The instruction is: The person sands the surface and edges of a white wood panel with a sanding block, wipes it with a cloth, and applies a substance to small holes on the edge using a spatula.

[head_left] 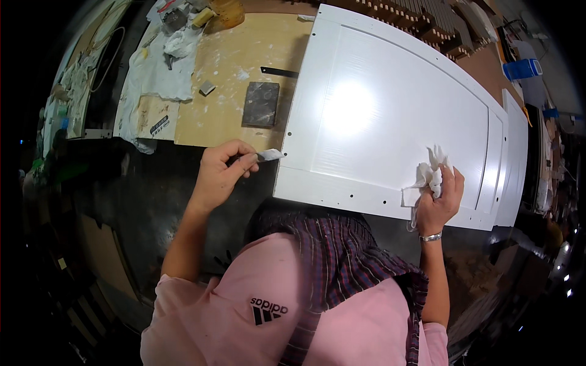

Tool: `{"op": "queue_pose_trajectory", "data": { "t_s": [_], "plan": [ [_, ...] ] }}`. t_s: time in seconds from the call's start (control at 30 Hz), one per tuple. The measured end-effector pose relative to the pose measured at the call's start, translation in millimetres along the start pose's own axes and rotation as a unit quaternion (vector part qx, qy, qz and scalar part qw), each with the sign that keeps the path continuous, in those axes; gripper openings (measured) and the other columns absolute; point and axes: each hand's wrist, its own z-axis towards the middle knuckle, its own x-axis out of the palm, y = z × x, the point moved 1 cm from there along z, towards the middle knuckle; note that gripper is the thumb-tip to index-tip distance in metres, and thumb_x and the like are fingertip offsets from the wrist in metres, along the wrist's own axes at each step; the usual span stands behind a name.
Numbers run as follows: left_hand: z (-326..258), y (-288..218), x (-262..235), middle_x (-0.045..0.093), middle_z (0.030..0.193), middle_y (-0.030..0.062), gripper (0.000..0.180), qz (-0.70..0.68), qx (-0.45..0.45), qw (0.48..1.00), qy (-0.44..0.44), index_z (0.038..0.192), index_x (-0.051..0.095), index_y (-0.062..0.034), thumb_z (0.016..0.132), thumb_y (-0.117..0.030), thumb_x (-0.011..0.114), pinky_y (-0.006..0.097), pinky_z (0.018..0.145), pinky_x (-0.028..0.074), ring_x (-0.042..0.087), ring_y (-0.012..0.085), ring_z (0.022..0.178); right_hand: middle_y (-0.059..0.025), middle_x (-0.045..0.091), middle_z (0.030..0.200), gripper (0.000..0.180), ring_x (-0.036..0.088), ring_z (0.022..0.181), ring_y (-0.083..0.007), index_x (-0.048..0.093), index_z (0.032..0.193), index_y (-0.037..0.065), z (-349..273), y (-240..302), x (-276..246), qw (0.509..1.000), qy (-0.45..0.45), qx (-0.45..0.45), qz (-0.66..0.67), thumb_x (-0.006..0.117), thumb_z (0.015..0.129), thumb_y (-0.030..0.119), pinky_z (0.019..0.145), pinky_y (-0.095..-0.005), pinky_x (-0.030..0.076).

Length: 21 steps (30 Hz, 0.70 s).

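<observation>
A large white framed panel (390, 104), like a cabinet door, lies in front of me with small dark holes along its edges. My left hand (227, 168) is closed in a pinch on a small putty knife (269, 155). The knife's blade looks coated in white, and its tip is by the panel's left edge, close to a hole. Whether the tip touches the panel I cannot tell. My right hand (441, 200) grips a crumpled white rag (431, 175) over the panel's near right part. The rag spreads partly onto the panel, and its loose end hangs over the near edge.
Left of the panel is a stained yellowish board (229, 73) with a dark rectangular block (260, 104), a small grey block (207, 88) and a black strip (278, 72). A white cloth (174, 70) lies farther left. Stacked brown slats (415, 21) fill the back. A blue container (522, 69) stands at right.
</observation>
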Motion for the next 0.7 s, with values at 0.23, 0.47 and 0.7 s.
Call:
{"op": "queue_pose_trajectory", "data": {
  "t_s": [0.23,0.47,0.7],
  "plan": [
    [-20,14,10,0.064,0.069,0.0023,0.010,-0.082,-0.060,0.995,-0.015,0.090,0.066,0.0005,0.097,-0.006,0.062,0.017,0.052,0.037,0.050,0.0028,0.056,-0.0192,0.060,0.122,0.051,0.059,0.110,-0.0386,0.067,0.117,0.005,-1,-1,0,1.000,0.000,-0.001,0.010,0.061,0.068,-0.008,0.089,-0.0425,0.050],
    [-29,21,18,0.062,0.066,0.0012,0.009,-0.098,-0.082,0.991,-0.042,0.090,0.065,0.0000,0.097,-0.006,0.061,0.017,0.050,0.034,0.047,0.0020,0.054,-0.0185,0.060,0.118,0.051,0.059,0.106,-0.0383,0.066,0.116,0.003,1,2,-2,0.999,0.002,-0.007,0.034,0.059,0.067,-0.011,0.089,-0.0409,0.049],
    [-24,34,26,0.061,0.067,0.0001,0.009,-0.096,-0.061,0.990,-0.085,0.090,0.066,0.0005,0.096,-0.006,0.064,0.018,0.050,0.032,0.047,0.0020,0.056,-0.0193,0.059,0.117,0.052,0.059,0.105,-0.0389,0.066,0.115,0.003,0,-1,-1,0.999,-0.001,-0.014,0.043,0.057,0.066,-0.012,0.089,-0.0409,0.049]
  ]
}}
